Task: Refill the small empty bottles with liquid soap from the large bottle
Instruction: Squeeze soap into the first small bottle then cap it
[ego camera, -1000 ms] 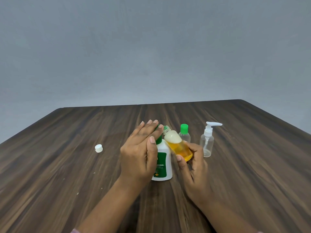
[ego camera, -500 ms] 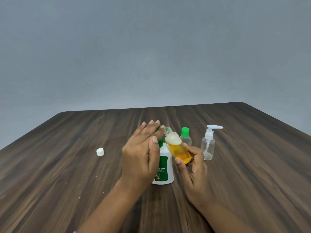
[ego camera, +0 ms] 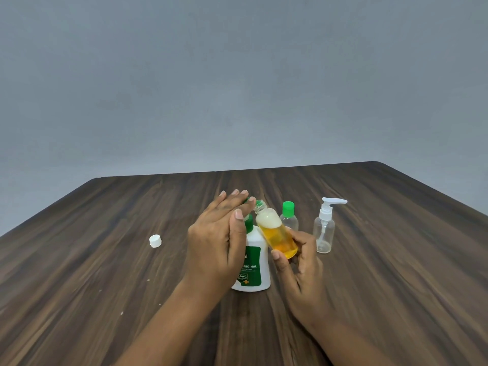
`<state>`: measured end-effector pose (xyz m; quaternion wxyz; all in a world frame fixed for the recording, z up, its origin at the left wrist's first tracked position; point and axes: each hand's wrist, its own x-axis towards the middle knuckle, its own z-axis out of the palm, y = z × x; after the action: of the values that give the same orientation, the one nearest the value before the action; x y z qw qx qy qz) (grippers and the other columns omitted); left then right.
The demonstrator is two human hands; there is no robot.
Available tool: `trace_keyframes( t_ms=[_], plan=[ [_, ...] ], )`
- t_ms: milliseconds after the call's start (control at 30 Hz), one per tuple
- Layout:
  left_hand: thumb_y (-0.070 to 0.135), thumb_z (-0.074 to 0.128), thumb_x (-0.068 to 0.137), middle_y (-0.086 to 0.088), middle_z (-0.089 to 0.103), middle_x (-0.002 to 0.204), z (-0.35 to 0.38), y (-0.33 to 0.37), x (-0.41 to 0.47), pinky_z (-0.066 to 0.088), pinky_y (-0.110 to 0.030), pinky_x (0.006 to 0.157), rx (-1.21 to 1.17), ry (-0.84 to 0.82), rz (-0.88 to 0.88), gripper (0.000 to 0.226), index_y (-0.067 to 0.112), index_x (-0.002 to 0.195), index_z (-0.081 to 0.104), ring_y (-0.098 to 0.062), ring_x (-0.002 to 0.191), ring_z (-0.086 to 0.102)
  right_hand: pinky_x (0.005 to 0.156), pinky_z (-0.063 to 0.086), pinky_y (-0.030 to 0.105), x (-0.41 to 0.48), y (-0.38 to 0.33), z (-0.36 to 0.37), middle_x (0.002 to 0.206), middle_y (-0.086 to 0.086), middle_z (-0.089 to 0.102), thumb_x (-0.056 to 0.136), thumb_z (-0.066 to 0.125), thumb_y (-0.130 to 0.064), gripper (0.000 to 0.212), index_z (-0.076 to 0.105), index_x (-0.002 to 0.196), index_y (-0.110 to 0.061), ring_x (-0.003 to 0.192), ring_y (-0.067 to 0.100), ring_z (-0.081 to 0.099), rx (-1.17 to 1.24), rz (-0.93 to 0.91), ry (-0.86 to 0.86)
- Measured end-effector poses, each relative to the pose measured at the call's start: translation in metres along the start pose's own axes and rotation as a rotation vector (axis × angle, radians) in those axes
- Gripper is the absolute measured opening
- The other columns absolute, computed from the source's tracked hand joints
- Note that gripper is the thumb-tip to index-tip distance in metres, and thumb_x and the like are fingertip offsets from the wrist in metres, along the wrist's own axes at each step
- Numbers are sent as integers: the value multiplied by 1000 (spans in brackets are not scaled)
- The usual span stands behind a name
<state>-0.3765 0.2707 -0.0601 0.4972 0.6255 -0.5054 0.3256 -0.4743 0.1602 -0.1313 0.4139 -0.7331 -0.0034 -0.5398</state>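
Wood table [ego camera: 369, 273] mostly bare; hands [ego camera: 298, 262], bottles [ego camera: 277, 233] mid-table, off edges.

Soft even light, faint shadows, wide-angle bend at edges — mostly sharp

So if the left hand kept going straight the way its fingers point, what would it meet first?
Likely the open neck of the small bottle tilted in the right hand: the left hand has its fingertips right beside it, above the large bottle. Depth is unclear.

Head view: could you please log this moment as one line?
right hand: holds tilted small clear bottle of orange soap, uncapped | left hand: open, flat, by large white bottle | white cap: on table
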Motion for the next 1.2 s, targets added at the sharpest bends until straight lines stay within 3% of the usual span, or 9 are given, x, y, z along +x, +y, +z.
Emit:
trace_keyframes(
  t_ms=[133,333,500,633,800,1200],
  plan=[
    [15,31,98,-9,68,116,0,0,-2,44,-38,104,-5,-2,1,42,3,110,69,-15,118,59,58,40,6,0,1,1,81,-22,57,92,51,-28,23,45,114,-27,65,-3,55,-19,0,7],
    [14,29,97,-13,65,120,7,-7,-15,43,-46,104,-10,7,13,44,-2,113,67,-22,121,57,60,39,4,0,-2,-1,85,-24,56,95,45,-49,30,44,114,-25,70,-3,56,-59,1,4],
    [19,28,100,-13,66,119,5,-5,-13,44,-46,103,-32,4,10,45,0,112,67,-21,121,57,60,41,6,0,-3,0,84,-22,57,95,47,-48,29,44,115,-28,70,0,57,-42,3,7],
    [14,31,97,-9,68,114,1,-1,-2,44,-40,104,-7,-3,13,42,3,109,70,-17,117,59,59,43,7,0,-1,0,86,-19,59,92,51,-31,26,44,116,-29,70,-1,58,-30,-3,3],
    [16,31,98,-8,68,113,2,0,2,44,-36,104,18,-8,13,43,4,108,70,-14,115,60,60,41,3,1,-2,0,86,-25,59,91,51,-26,25,43,114,-27,71,-5,58,-7,-8,2],
    [15,30,98,-12,67,117,5,-4,-15,43,-44,104,-24,12,9,44,-1,110,69,-21,120,58,61,40,2,-1,-4,0,87,-28,58,92,52,-32,23,43,113,-25,73,-6,57,-42,2,0]
  ],
)
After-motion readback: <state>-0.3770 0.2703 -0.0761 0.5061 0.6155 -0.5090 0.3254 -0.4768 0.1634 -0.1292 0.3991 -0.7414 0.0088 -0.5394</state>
